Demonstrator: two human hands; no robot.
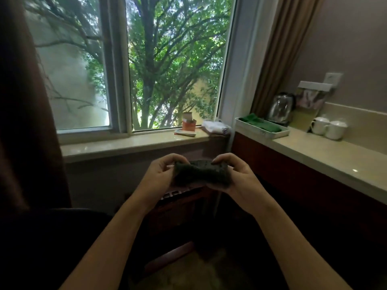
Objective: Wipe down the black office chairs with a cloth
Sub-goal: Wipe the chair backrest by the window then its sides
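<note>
Dark green cloth [201, 173] bunched between both hands at chest height — left hand [161, 176] and right hand [236, 176] each with fingers curled round an end. Below left, a black chair [62, 237], mostly lost in shadow. Farther off — windowsill [125, 146], counter [314, 155], kettle [281, 110], blurred.

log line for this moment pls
left hand: grips cloth | right hand: grips cloth | cloth: dark, held between both hands | chair: not yet wiped
</note>
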